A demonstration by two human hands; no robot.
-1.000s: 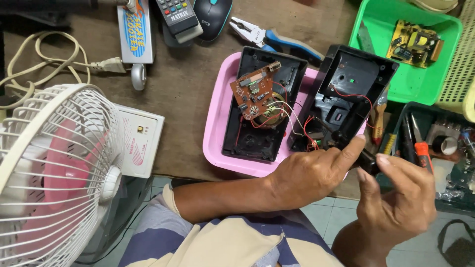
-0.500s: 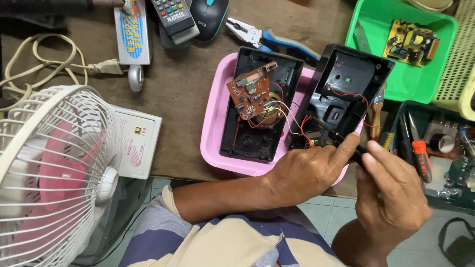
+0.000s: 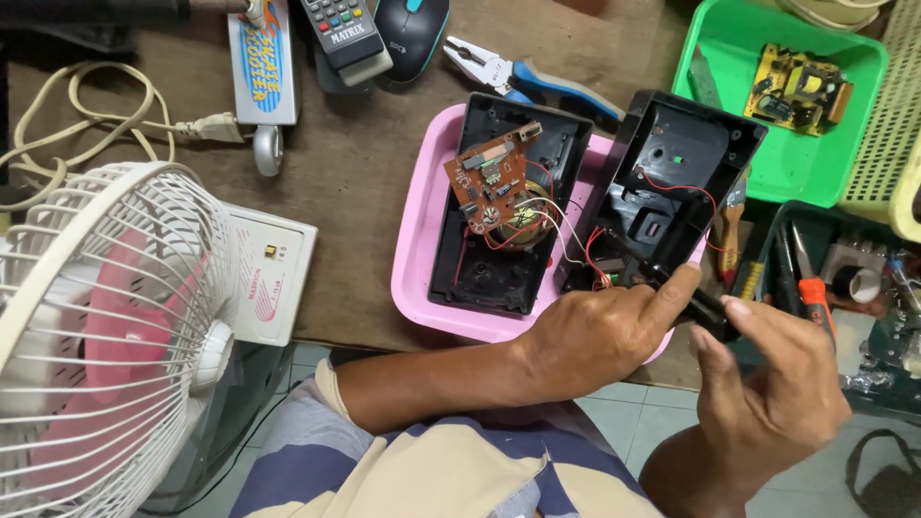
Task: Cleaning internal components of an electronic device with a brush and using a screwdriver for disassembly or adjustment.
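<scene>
The right hand (image 3: 767, 384) is pinching a black tool handle (image 3: 708, 312) between thumb and fingers, while the left hand (image 3: 600, 336) is laying its forefinger on that handle. Just beyond the grip, the open black casing (image 3: 672, 182) is leaning on the pink tray (image 3: 417, 240), red wires running left to a brown circuit board (image 3: 489, 182).

circuit boards: 2 (image 3: 491, 182) (image 3: 798, 91) | black case halves: 2 (image 3: 480, 273) (image 3: 686, 158) | fans: 1 (image 3: 106, 326) | pliers: 1 (image 3: 523, 72)
</scene>
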